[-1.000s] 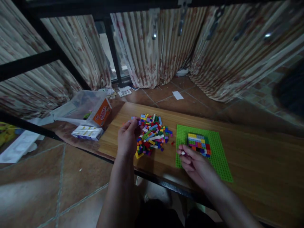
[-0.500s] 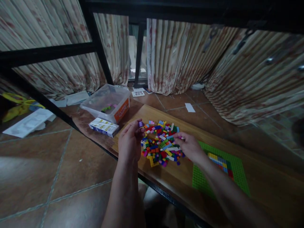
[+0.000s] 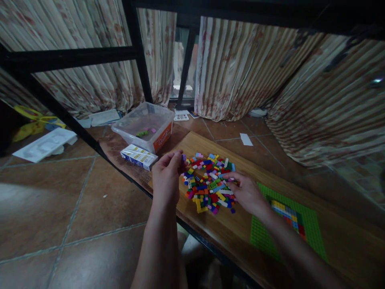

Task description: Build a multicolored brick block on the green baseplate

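Loose toy building bricks [image 3: 210,186] of many colours lie in a heap on a wooden board. At the heap's left edge my left hand [image 3: 168,170] is closed, pinching a small purple brick [image 3: 183,157] between thumb and fingers. Over the heap's right side my right hand [image 3: 243,190] reaches in with bent fingers; whether a brick is between its fingertips I cannot make out. Right of the heap lies a green baseplate [image 3: 314,224], partly behind my right forearm, with rows of yellow, grey, blue and red bricks [image 3: 288,216] built on it.
A clear plastic tub [image 3: 142,124] with an orange label holds a few pieces, left behind the board. In front of it stands a small white and blue box [image 3: 138,157]. Dark metal bars [image 3: 81,54] cross the upper left. Papers [image 3: 246,139] lie on the tiled floor.
The whole view has shifted, so things sit further right. My left hand has turned, and the purple brick now shows less. My right hand's fingers have spread a little over the heap.
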`<state>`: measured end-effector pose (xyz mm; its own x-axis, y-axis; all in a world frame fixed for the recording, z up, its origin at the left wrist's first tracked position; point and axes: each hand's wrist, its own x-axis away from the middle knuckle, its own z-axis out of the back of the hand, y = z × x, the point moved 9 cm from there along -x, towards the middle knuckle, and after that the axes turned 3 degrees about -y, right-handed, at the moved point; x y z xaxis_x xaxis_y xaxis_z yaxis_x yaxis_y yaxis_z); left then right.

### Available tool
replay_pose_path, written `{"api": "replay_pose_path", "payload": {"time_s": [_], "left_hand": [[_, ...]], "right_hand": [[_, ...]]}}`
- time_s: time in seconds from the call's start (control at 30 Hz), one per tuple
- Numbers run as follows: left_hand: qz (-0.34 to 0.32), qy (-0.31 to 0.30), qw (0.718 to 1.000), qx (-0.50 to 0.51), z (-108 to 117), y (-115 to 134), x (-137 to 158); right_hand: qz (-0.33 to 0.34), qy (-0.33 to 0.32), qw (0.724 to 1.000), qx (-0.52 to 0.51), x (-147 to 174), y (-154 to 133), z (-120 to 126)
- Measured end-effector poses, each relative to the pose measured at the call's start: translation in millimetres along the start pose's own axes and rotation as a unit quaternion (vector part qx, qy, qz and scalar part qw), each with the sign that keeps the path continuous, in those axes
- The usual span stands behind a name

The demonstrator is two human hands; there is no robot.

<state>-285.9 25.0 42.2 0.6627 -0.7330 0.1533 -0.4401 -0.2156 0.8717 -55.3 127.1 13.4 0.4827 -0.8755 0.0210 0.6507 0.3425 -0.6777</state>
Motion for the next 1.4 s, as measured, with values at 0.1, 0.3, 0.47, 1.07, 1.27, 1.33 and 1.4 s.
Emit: {"api": "replay_pose_path", "payload": {"time_s": [0.1, 0.3, 0.47, 1.07, 1.27, 1.33, 1.4], "left_hand": [[-0.009, 0.007, 1.000, -0.021, 4.3, 3.8, -0.7], [-0.024, -0.030, 0.972, -0.230, -2.3, -3.8, -5.3], [-0.042, -0.067, 0.909, -0.408, -16.3, -10.4, -2.7], [-0.045, -0.081, 0.879, -0.468, -16.7, -9.8, -0.5], [-0.037, -0.084, 0.871, -0.482, -18.0, -12.6, -0.9], [-0.036, -0.087, 0.871, -0.482, -19.4, -13.9, -0.5], [-0.036, -0.091, 0.871, -0.482, -21.2, -15.2, 0.1]], "right_hand": [[0.005, -0.007, 1.000, -0.014, 2.3, 0.9, 2.1], [0.005, 0.041, 0.999, 0.008, -8.5, -9.8, 11.7], [0.083, 0.014, 0.994, 0.073, -46.0, -46.4, -5.0], [0.201, -0.149, 0.922, 0.297, -85.8, -80.7, -66.6], [0.259, -0.144, 0.906, 0.302, -73.9, -90.8, -60.9], [0.273, -0.131, 0.909, 0.287, -70.1, -92.4, -57.6], [0.275, -0.116, 0.916, 0.268, -67.4, -91.8, -54.9]]}}
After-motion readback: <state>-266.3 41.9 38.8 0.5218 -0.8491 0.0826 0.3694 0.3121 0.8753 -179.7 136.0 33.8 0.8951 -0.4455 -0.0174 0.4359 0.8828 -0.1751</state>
